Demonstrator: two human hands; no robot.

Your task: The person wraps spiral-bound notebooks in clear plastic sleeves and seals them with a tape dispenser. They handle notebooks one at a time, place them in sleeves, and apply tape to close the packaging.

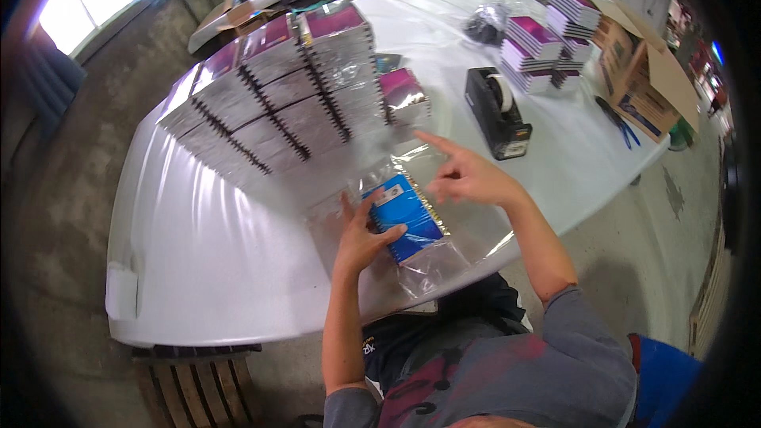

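Observation:
A blue spiral-bound notebook (pixel 404 218) lies tilted on the table in front of me, in a clear plastic wrapper (pixel 432 269). My left hand (pixel 365 242) holds it at its left side, thumb across the cover and fingers spread along the edge. Just right of the notebook's upper end, my right hand (pixel 472 178) hovers with the index finger stretched out and the others loosely bent. I make out nothing in it. A black tape dispenser (pixel 495 115) with a roll of clear tape stands beyond my right hand.
Tall stacks of wrapped spiral notebooks (pixel 277 87) fill the far left, with a shorter stack (pixel 404 95) beside them. More purple-covered notebooks (pixel 533 47) are piled at the far right. Blue-handled pliers or scissors (pixel 618 123) lie near an open cardboard box (pixel 646 87).

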